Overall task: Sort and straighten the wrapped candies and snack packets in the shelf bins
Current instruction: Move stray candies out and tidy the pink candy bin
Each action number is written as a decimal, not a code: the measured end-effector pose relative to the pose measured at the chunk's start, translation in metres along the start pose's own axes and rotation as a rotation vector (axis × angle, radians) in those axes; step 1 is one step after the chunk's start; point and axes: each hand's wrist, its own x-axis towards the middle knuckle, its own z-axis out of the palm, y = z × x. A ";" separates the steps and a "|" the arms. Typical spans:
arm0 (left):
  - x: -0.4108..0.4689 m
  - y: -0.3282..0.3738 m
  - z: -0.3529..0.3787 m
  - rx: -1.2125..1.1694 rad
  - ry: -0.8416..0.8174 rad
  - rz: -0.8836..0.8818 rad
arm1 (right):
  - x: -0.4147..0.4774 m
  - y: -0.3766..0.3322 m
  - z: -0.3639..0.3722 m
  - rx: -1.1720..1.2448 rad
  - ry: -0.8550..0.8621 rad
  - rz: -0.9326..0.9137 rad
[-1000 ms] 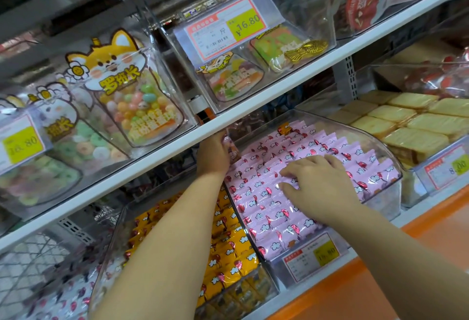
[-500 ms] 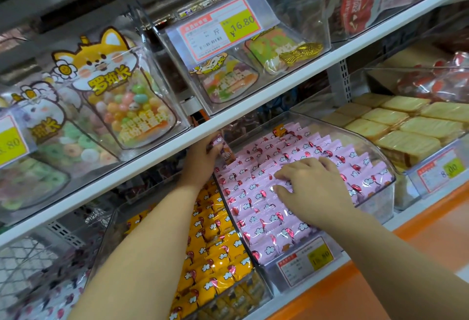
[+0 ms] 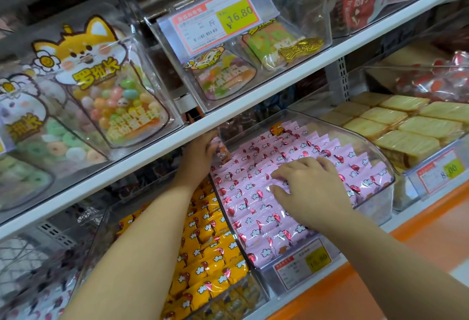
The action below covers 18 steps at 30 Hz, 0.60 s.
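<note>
A clear bin on the lower shelf holds rows of pink wrapped candies. My right hand lies on the pink rows near the bin's middle, fingers spread and pressing on the wrappers. My left hand reaches under the white shelf edge at the bin's back left corner and holds an orange packet there. One orange candy sits among the pink ones at the back. To the left, a second bin holds yellow wrapped candies.
The white shelf above carries bins of cat-printed candy bags and a 16.80 price tag. Yellow cracker packs fill the bin at right. An orange ledge runs along the front.
The view has shifted slightly. My right hand stays pressed on the pink candies, and my left hand stays at the back left corner with the orange packet.
</note>
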 end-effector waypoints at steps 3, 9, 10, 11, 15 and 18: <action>0.008 0.013 0.003 0.071 -0.063 0.104 | -0.001 0.000 0.000 0.006 -0.002 0.002; 0.012 0.000 -0.006 -0.081 -0.069 -0.208 | -0.002 0.000 -0.003 0.008 -0.008 -0.003; 0.010 -0.004 -0.007 -0.093 -0.035 -0.258 | -0.002 0.000 -0.003 0.005 -0.008 -0.003; 0.007 -0.006 -0.007 -0.105 0.004 -0.285 | -0.002 0.000 -0.003 0.003 -0.008 -0.003; -0.004 -0.004 -0.012 -0.192 0.225 -0.328 | -0.001 -0.001 -0.002 -0.001 0.000 0.001; -0.007 -0.006 -0.013 -0.213 0.190 -0.305 | -0.002 -0.001 -0.001 -0.001 0.004 0.006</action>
